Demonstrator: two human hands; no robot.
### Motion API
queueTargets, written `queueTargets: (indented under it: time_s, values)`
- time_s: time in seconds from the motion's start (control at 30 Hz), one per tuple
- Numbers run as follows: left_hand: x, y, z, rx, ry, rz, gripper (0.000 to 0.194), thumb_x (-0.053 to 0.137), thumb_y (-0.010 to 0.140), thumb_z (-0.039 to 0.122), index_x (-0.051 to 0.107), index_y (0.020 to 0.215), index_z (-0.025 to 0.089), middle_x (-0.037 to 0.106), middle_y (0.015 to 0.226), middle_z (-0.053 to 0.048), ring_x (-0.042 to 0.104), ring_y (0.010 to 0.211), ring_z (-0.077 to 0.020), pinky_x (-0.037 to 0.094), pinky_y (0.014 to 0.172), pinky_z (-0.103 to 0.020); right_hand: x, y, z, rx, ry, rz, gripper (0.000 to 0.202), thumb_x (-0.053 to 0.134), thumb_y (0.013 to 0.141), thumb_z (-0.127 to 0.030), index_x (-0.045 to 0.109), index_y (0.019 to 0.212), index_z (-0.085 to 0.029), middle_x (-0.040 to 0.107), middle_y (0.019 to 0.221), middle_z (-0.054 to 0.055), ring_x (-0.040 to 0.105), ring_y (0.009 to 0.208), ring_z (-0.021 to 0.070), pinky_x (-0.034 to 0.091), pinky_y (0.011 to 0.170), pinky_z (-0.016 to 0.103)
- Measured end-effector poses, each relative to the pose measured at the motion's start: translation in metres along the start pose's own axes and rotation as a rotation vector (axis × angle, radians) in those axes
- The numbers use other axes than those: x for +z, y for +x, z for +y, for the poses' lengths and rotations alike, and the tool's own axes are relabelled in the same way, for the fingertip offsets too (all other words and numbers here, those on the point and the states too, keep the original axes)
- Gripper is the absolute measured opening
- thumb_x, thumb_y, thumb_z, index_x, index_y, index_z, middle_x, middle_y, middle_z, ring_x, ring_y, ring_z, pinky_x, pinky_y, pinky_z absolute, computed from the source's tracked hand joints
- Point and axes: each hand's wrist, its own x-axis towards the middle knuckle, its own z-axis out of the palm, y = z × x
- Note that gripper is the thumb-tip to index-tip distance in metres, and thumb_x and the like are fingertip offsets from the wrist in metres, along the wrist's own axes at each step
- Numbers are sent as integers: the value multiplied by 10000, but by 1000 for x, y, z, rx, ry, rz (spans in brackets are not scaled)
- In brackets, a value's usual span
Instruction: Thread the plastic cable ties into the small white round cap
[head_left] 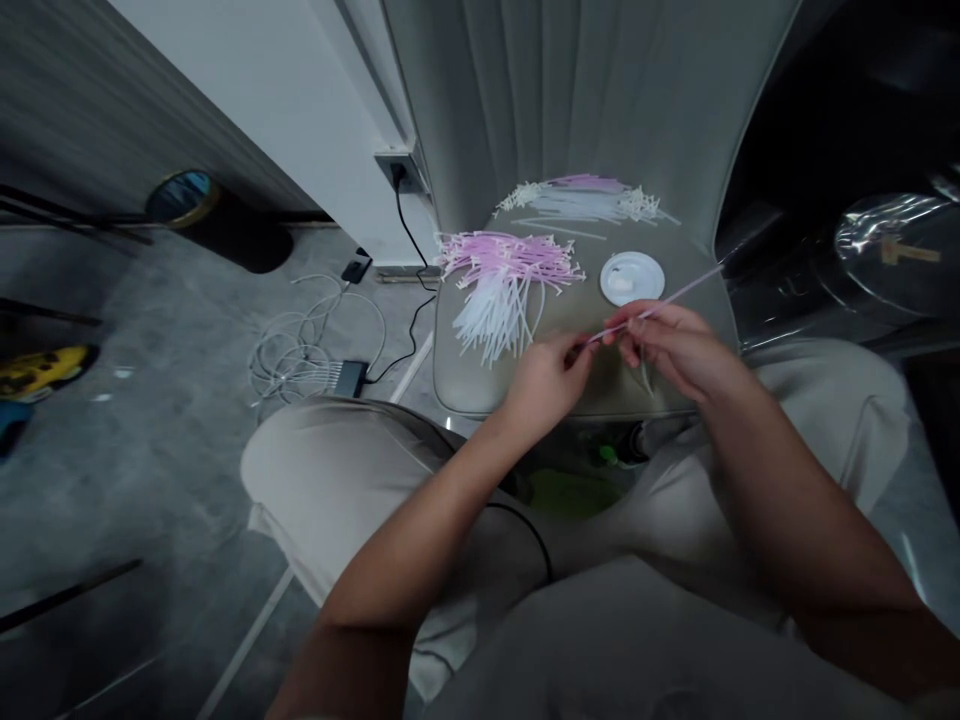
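Note:
A thin pink plastic stick [686, 287] runs between my two hands, slanting up to the right over the chair seat. My left hand [546, 382] is closed around its lower end, which is partly hidden by the fingers. With thumb and fingers my right hand [679, 348] pinches the same stick further along. A pale thin strip [646, 378] hangs below the right fingers; I cannot tell whether it is held. Left of my hands lies a pile of pink sticks [517, 258] with small whitish ends, fanned over white sticks [495, 315].
Behind, a second bundle of white and pink sticks [585, 200] lies against the chair's grey backrest [600, 80]. A round white dish [634, 278] with a small white piece stands beyond my right hand. Coiled cables [300, 350] and a charger block [350, 379] lie on the floor.

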Motion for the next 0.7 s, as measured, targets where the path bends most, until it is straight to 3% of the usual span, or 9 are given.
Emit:
queueTargets:
  time_s: [0.2,0.47,0.6,0.7]
  values:
    - [3,5,-4,42,75,-69,200,503,915,198,696,953,166,658,807,-43,580,715,-141,418,634,-251,-1,10,11,57,-202,19,209,743,705,-305,727,881,-193,684,752,16,519,550,96,417,536,253]
    - [6,16,-1,57,71,-69,247,475,957,292,682,1015,170,670,826,-53,605,742,-147,447,666,-256,-20,17,6,-18,-284,218,170,696,767,-325,732,867,-192,679,726,11,533,570,105,433,559,259]
    - [12,18,0,111,67,-146,250,458,964,284,675,955,160,673,845,-63,621,766,-153,465,687,-261,-19,18,14,-39,-345,100,168,658,807,-331,724,885,-197,703,879,27,604,738,137,461,673,275]
    - [17,21,0,117,106,-170,249,464,962,296,667,914,161,670,830,-64,625,768,-163,471,697,-275,-19,20,17,-82,-367,96,164,634,828,-331,715,861,-192,696,877,25,618,841,155,459,768,289]
